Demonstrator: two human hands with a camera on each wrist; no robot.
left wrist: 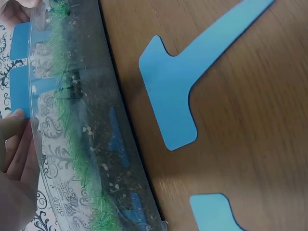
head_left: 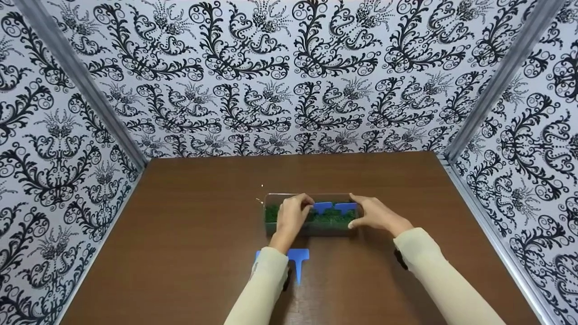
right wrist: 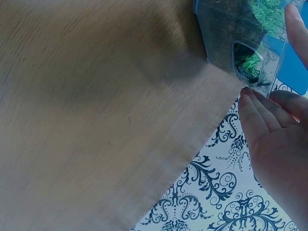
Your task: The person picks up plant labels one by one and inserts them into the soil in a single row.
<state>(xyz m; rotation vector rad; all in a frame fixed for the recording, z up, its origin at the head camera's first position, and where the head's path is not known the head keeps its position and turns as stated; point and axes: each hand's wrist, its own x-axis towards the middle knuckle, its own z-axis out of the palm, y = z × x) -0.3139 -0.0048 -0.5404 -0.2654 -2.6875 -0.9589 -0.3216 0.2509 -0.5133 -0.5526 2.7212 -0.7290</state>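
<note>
A clear plastic box point(head_left: 332, 230) holding dark soil and green artificial grass point(head_left: 272, 213) sits on the table. Two blue T-shaped plant labels stand upright in it: the left label point(head_left: 322, 207) and the right label point(head_left: 346, 207). My left hand point(head_left: 291, 216) reaches over the box and pinches the left label's edge, as the left wrist view shows at its fingertips point(left wrist: 18, 113). My right hand point(head_left: 377, 214) grips the box's right end, thumb at the front wall and fingers at the back. Part of this grip is cut off in the right wrist view.
A loose blue plant label point(left wrist: 169, 96) lies flat on the wooden table point(head_left: 194, 253) in front of the box. Another blue label point(left wrist: 214, 211) lies beside it, mostly under my left sleeve in the head view. Patterned walls point(head_left: 289, 90) enclose the table.
</note>
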